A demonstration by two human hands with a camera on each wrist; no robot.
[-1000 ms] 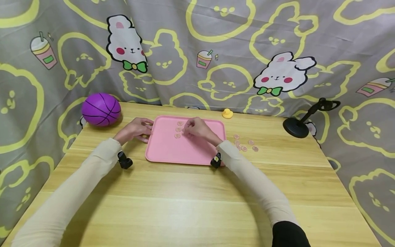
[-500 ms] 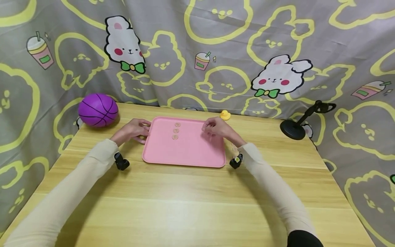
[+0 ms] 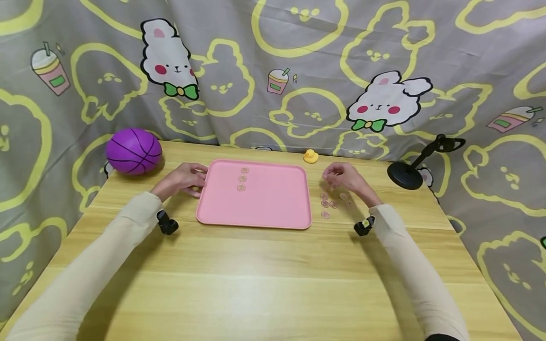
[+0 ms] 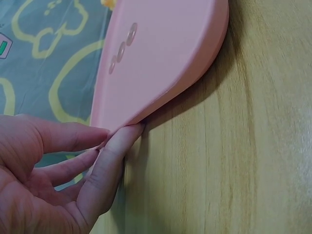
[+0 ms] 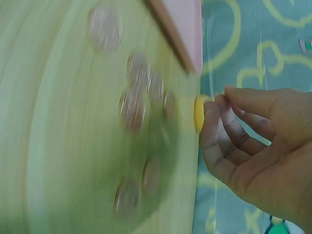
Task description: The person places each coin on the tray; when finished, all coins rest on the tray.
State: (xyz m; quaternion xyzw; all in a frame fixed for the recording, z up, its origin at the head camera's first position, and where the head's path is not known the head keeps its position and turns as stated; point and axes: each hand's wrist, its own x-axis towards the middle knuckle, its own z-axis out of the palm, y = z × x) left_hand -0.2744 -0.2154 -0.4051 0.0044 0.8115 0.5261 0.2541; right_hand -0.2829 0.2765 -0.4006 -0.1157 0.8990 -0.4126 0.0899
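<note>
My left hand (image 3: 187, 180) is at the left edge of the pink tray (image 3: 273, 208), and in the left wrist view its thumb and fingers pinch the tray's rim (image 4: 168, 95). Three round coins (image 3: 242, 179) lie in a column on the tray, left of its middle. To the right of the tray, over the table, hovers my right hand (image 3: 344, 177), its fingers loosely bent and no coin showing between them. Below it, several coppery coins (image 3: 325, 204) lie loose on the wood, blurred in the right wrist view (image 5: 132, 108).
A yellow rubber duck (image 3: 311, 156) sits behind the tray near the back edge. The purple basketball (image 3: 134, 151) stands at the back left corner. On the right is a black stand (image 3: 405, 175) with a round base. A patterned curtain (image 3: 239, 71) hangs behind the table (image 3: 239, 284).
My right hand has moved right, from beside the three coins on the tray, across its right edge, to above the loose coins. My left hand stays at the tray's rim.
</note>
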